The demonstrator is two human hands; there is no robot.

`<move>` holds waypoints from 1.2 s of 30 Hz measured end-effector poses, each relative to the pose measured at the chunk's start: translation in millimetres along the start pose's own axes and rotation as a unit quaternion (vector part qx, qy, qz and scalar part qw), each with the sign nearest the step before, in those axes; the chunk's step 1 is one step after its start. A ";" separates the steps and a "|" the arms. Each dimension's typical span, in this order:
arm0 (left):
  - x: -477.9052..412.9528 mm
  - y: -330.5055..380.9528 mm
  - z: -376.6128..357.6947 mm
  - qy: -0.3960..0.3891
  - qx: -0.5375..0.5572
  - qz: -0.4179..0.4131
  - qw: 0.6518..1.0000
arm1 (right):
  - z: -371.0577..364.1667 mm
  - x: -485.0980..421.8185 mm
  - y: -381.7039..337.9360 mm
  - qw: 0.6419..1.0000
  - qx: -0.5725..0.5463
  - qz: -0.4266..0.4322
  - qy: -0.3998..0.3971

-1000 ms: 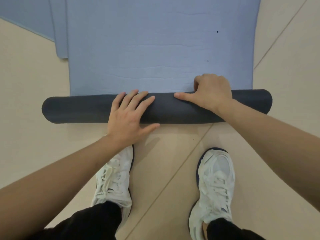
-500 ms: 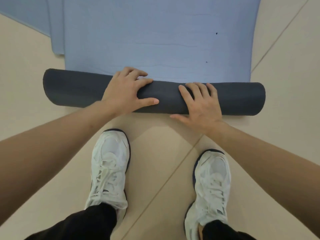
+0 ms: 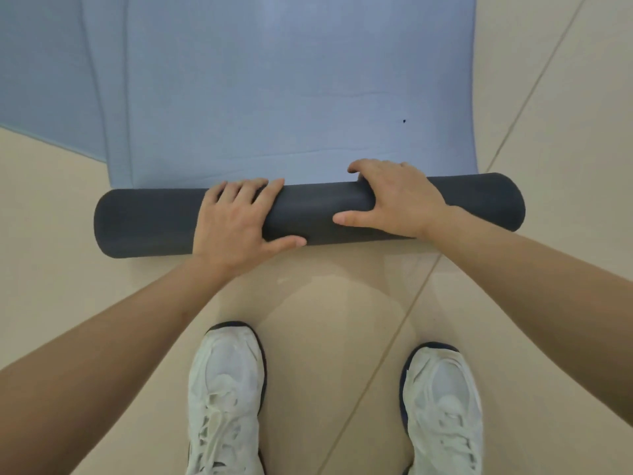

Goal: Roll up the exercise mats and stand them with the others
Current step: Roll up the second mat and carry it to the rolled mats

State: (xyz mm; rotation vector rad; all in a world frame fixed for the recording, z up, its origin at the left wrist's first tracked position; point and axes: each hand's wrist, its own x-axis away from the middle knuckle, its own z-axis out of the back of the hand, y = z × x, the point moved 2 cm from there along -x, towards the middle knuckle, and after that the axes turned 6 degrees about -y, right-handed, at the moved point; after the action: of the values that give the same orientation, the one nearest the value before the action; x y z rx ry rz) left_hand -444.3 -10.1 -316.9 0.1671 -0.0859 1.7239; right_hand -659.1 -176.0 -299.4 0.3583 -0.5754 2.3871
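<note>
A blue exercise mat lies flat on the floor ahead of me, its near end wound into a dark grey roll that runs left to right. My left hand presses on top of the roll left of its middle, fingers laid over it and thumb stretched along the near side. My right hand grips the roll right of its middle: the fingers curl over the far side where roll meets flat mat, and the thumb lies on the near side.
A second blue mat lies flat at the far left, partly under the first. The floor is beige tile with diagonal joints. My two white sneakers stand just behind the roll.
The roll has advanced along the mat and my feet have stepped after it. My right hand went from lying flat on the roll to gripping its far side; my left fingers flattened.
</note>
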 end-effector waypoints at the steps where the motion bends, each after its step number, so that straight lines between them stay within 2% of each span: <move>1: -4.8 -3.0 2.5 -0.005 0.003 -0.002 1.000 | 1.8 -2.0 0.4 0.999 0.027 -0.005 0.031; 5: -27.9 -12.0 17.8 -0.065 0.025 0.010 0.998 | -0.6 7.6 -3.7 0.968 0.082 0.013 0.238; 7: -44.0 -18.4 22.4 -0.102 0.043 0.011 0.994 | -5.7 16.1 -9.0 0.947 0.095 0.046 0.303; 9: -58.1 -26.4 26.7 -0.140 0.076 0.008 0.987 | -16.1 20.7 -10.7 0.951 0.113 0.052 0.284; 12: -71.9 -31.2 33.1 -0.194 0.098 0.007 0.976 | -27.0 19.9 -5.4 0.970 0.167 0.018 0.176; 14: -77.2 -31.3 35.9 -0.175 0.070 0.014 0.982 | -23.1 12.9 -0.3 0.974 0.195 -0.002 0.113; 16: -76.5 -26.6 41.9 -0.085 0.028 0.032 0.995 | -14.3 2.4 4.5 0.976 0.199 -0.006 0.089; 19: -54.1 -10.1 44.4 0.112 0.036 0.035 0.992 | 2.4 -18.9 16.5 0.984 0.158 0.007 0.088; 21: -36.6 -1.5 35.8 0.158 0.037 0.016 0.987 | 13.5 -34.0 21.9 0.988 0.140 0.011 0.071; 27: -48.4 -10.4 20.3 0.023 -0.041 0.005 0.999 | 36.6 -68.5 35.1 0.993 0.119 0.006 -0.007; 30: -68.8 -20.3 24.3 0.000 -0.051 0.006 0.999 | 45.5 -70.2 33.2 0.990 0.121 -0.033 0.056; 33: -88.7 -29.4 29.0 -0.015 -0.039 0.008 0.999 | 34.5 -54.6 30.7 0.982 0.122 -0.017 0.139; 36: -104.3 -36.1 32.0 -0.034 -0.047 -0.004 0.998 | 20.6 -48.4 36.3 0.973 0.192 -0.005 0.130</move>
State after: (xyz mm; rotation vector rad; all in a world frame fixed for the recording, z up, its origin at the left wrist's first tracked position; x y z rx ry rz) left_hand -390.9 -111.0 -303.4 0.1575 -0.2155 1.7033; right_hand -644.1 -237.0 -311.8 0.2051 0.0100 2.4774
